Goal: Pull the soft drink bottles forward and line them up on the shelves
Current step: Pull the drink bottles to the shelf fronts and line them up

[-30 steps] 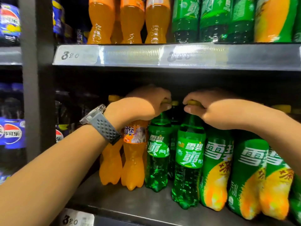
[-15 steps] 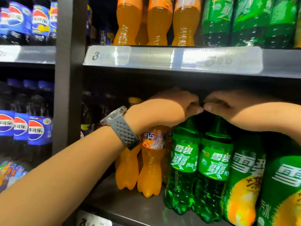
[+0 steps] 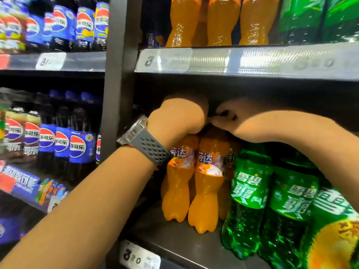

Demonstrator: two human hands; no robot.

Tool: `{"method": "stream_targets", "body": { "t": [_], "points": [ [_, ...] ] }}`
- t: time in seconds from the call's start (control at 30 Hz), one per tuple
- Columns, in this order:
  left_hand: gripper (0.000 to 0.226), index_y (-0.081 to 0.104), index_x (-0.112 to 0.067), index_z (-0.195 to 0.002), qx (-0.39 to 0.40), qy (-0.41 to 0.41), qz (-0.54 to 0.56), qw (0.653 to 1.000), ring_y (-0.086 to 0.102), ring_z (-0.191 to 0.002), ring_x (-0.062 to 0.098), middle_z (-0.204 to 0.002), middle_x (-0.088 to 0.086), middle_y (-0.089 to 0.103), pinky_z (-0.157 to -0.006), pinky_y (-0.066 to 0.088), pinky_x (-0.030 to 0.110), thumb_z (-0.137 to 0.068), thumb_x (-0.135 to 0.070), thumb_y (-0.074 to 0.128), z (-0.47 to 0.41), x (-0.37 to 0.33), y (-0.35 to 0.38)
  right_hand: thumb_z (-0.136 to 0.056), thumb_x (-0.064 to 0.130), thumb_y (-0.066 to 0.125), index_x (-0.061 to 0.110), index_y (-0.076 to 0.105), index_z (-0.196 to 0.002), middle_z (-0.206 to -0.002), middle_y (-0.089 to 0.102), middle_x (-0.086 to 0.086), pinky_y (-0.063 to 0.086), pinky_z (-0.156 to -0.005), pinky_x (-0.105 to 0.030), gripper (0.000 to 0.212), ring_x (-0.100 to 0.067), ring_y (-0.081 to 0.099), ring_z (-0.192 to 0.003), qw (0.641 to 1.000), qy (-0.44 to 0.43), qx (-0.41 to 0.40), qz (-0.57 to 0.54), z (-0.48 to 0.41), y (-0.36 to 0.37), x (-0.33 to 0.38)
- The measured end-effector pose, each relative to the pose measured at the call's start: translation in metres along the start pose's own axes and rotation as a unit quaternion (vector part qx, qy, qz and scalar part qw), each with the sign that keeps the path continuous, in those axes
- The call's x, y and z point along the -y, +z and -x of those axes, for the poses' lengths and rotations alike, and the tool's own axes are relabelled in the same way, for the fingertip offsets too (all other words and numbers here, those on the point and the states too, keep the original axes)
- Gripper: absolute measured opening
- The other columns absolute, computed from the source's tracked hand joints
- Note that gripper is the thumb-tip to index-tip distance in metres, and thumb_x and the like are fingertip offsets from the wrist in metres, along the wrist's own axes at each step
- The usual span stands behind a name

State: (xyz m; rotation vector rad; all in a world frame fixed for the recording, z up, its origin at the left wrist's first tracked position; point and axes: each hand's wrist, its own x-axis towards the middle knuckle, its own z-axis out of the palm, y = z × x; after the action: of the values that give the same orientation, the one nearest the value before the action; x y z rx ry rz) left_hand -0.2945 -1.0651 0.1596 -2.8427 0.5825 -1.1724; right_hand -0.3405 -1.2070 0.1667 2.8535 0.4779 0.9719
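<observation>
Both hands have slid from the green bottles (image 3: 249, 200) to the two front orange bottles. The left hand (image 3: 180, 115) curls over the top of the left orange bottle (image 3: 177, 191), hiding its cap. The right hand (image 3: 233, 119) pinches the yellow cap (image 3: 208, 119) of the right orange bottle (image 3: 208, 200). Orange labels read "芬达"; the green ones at 3 o'clock read "雪碧".

Both orange bottles stand set back on the shelf (image 3: 174, 235). At 6 o'clock bare shelf runs to the front edge, where a price tag (image 3: 138, 259) reads "3 2 0". The upper shelf (image 3: 252, 61) sits close above the knuckles at 12 o'clock. Cola bottles (image 3: 79, 144) at 9 o'clock show "可乐".
</observation>
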Motion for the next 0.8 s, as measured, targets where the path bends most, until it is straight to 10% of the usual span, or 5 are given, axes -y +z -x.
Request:
{"method": "stream_targets", "body": {
  "t": [0.17, 0.8],
  "points": [
    [0.031, 0.060, -0.008, -0.115, 0.031, -0.032, 0.010, 0.999, 0.051, -0.081, 0.028, -0.108, 0.016, 0.060, -0.072, 0.045, 0.036, -0.090, -0.025, 0.055, -0.001, 0.005, 0.006, -0.083, 0.053, 0.059, 0.020, 0.049, -0.087, -0.087, 0.053, -0.002, 0.042, -0.067, -0.031, 0.035, -0.022, 0.052, -0.079, 0.999, -0.006, -0.016, 0.045, -0.014, 0.006, 0.005],
    [0.022, 0.063, -0.010, -0.108, 0.016, -0.017, -0.015, 1.000, 0.046, -0.070, 0.024, -0.070, 0.003, 0.044, -0.064, 0.038, 0.035, -0.093, -0.025, 0.057, 0.019, 0.001, -0.021, -0.090, 0.049, 0.052, 0.021, 0.065, -0.101, -0.092, 0.060, -0.004, 0.038, -0.067, -0.029, 0.032, -0.025, 0.055, -0.081, 1.000, 0.000, 0.009, 0.025, -0.009, 0.003, -0.001]
  ]
}}
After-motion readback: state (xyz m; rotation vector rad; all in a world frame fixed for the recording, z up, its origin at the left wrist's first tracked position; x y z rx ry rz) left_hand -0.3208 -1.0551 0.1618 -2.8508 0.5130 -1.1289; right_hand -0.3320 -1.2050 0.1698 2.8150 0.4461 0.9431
